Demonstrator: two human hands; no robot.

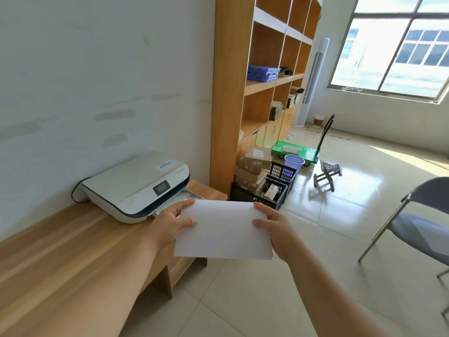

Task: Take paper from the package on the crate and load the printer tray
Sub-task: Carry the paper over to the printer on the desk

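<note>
A plain white stack of paper (224,231) is hanging in the air just in front of the printer (138,186), gripped at its short edges by the left hand (173,226) and the right hand (277,231). The printer is sitting on a wooden desk (60,244), its tray (181,199) sticking out toward the paper. Beyond the printer, black crates (267,190) are holding boxes beside a tall shelf unit (226,93).

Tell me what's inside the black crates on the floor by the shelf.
The black crates hold stacked brown cardboard boxes and something white, perhaps paper. The sheets held in both hands cover the nearest crate's front edge.
</note>
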